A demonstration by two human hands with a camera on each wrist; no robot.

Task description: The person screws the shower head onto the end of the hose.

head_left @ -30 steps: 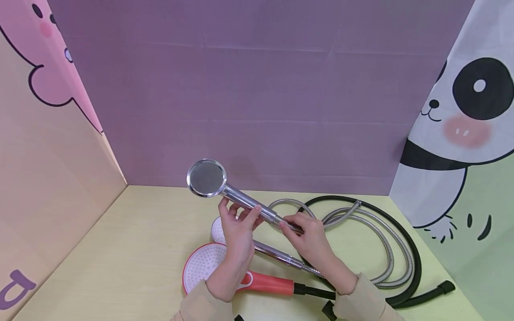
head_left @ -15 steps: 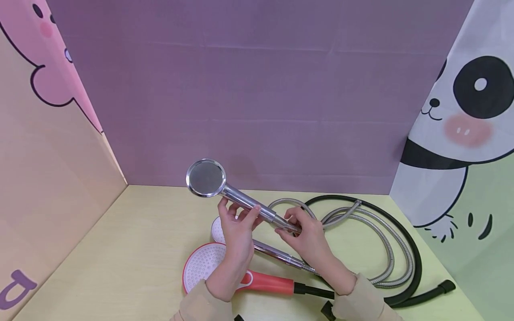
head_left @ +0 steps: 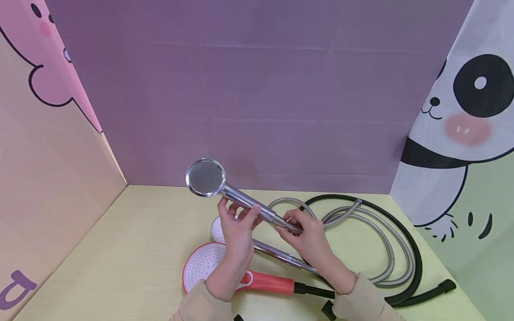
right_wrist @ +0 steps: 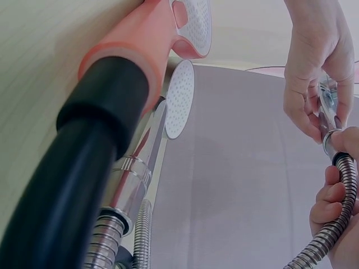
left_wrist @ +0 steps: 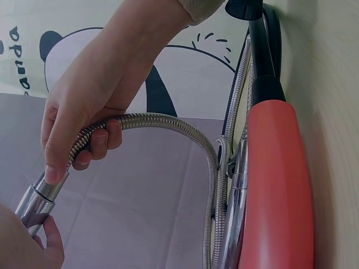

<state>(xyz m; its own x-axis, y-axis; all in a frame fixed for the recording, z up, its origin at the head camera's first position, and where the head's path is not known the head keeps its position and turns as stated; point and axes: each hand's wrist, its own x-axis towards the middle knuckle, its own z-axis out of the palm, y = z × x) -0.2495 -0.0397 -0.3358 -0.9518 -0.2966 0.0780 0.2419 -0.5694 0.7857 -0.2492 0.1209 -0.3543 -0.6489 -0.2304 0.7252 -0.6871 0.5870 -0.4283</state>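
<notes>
A chrome shower head (head_left: 206, 177) with a round grey face is held up above the table, tilted with its handle sloping down to the right. My left hand (head_left: 238, 232) grips that handle from below, thumb in front. At the handle's lower end my right hand (head_left: 311, 236) pinches the chrome connector of a metal shower hose (left_wrist: 168, 120); in the left wrist view its thumb lies on the connector and its fingers curl under the hose. Handle and connector meet in line; how tightly they join cannot be seen.
Below my hands lie a red shower head (head_left: 273, 284) with a white face on a black hose (head_left: 417, 258), and a second chrome shower head (head_left: 277, 253). Coiled metal hoses (head_left: 389, 249) lie at right. A purple backdrop (head_left: 257, 89) stands behind the table (head_left: 120, 249).
My right thumb and fingers have shifted slightly around the connector, the thumb moving left and down. My left hand and the chrome shower head have stayed nearly still.
</notes>
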